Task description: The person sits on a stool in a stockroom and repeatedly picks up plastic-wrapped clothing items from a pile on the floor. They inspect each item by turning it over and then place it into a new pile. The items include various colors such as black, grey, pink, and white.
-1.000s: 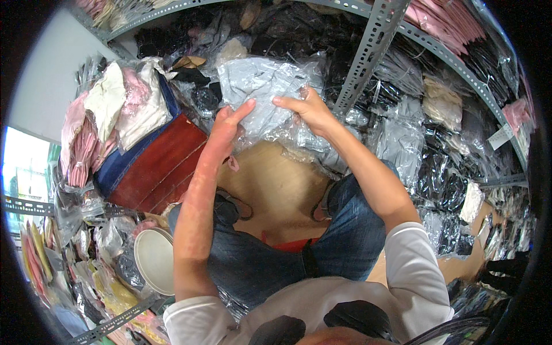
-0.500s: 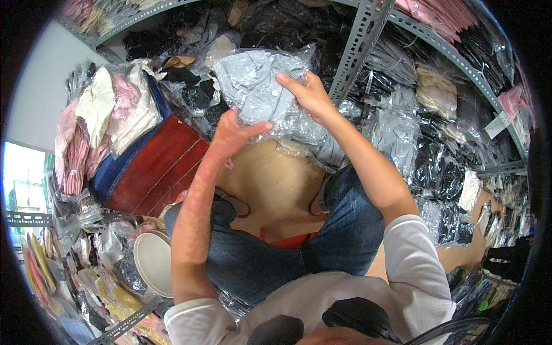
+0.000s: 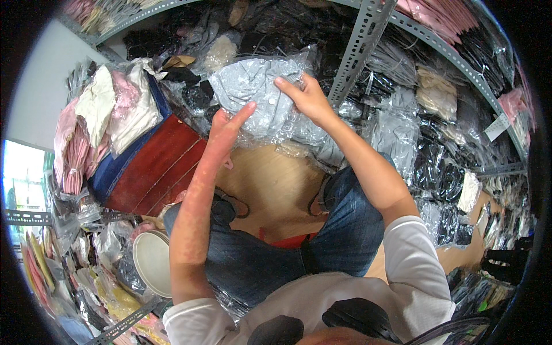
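Note:
Between my two hands is a light grey garment in a clear plastic bag (image 3: 259, 92), with a few round buttons showing through the film. My left hand (image 3: 225, 127) grips its near left edge, thumb stretched over the top and the other fingers partly hidden beneath. On the right side my right hand (image 3: 307, 100) pinches the bag, its thumb lying on top near the buttons. The package is held above the floor, in front of the lower shelf. Plastic film hangs loose along its near edge.
A dark red box (image 3: 158, 167) with pink and white bagged garments (image 3: 118, 109) stands at left. A perforated metal post (image 3: 359, 52) rises beyond my right hand. Stacks of bagged grey and black clothes (image 3: 397, 138) fill the right. A pale round lid (image 3: 152, 261) sits by my left elbow.
My left hand has shifted up along the package, its thumb now pointing farther forward. The bagged garment has turned slightly and lies flatter. My right hand has barely moved.

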Demonstrator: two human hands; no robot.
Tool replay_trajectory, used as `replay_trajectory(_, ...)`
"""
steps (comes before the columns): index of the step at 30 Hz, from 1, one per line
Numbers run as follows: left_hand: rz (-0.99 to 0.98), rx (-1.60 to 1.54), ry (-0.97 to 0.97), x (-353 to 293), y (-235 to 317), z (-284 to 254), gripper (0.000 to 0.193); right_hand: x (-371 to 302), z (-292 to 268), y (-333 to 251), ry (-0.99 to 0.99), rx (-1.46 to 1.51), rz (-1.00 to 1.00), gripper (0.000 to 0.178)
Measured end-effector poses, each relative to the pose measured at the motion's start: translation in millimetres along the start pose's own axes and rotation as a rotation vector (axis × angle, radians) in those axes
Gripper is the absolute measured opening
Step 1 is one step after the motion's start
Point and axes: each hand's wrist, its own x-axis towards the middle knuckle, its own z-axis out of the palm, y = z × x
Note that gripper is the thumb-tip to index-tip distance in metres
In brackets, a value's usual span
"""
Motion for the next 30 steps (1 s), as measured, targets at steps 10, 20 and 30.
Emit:
replay_trajectory(10, -0.063, -0.009, 0.056, 0.4, -1.7, -1.7, 0.046, 0.9, -0.6, 4.0, -0.012, -0.074, 0.015, 0.040)
replay_trajectory(20, -0.031, 0.007, 0.031, 4.5, -7.6, -4.9, 0.044, 0.2, 1.3, 5.5, -0.009, -0.057, -0.055, 0.039)
replay_trajectory(30, -0.064, 0.036, 0.050, 3.4, -7.6, -5.5, 0.046, 0.5, -0.6, 5.0, -0.032, -0.118, 0.029, 0.041)
